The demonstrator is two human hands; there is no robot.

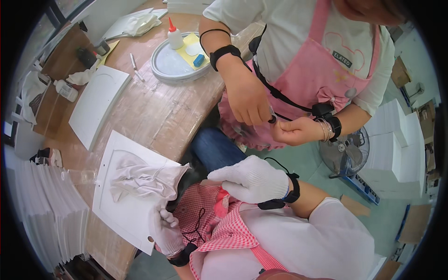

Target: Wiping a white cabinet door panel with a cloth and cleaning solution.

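My right hand (254, 179), in a white knit glove, pinches a small flat grey-brown piece (212, 182) above my lap; its exact kind is unclear. My left hand (166, 232), gloved too, has curled fingers at the near right edge of a white panel (123, 219). Whether it grips that edge or something else is hidden. A crumpled white cloth (144, 177) lies on the panel, just beyond my left hand. The panel has a curved outline and small holes, and rests on the wooden table (163, 121).
Across from me, a co-worker in a pink apron handles a small dark item with both hands (268, 119). A round turntable (161, 70) carries a red-tipped white bottle (174, 37) and blue block (199, 60). Stacked white sheets (51, 210) stand left; a floor fan (343, 149) right.
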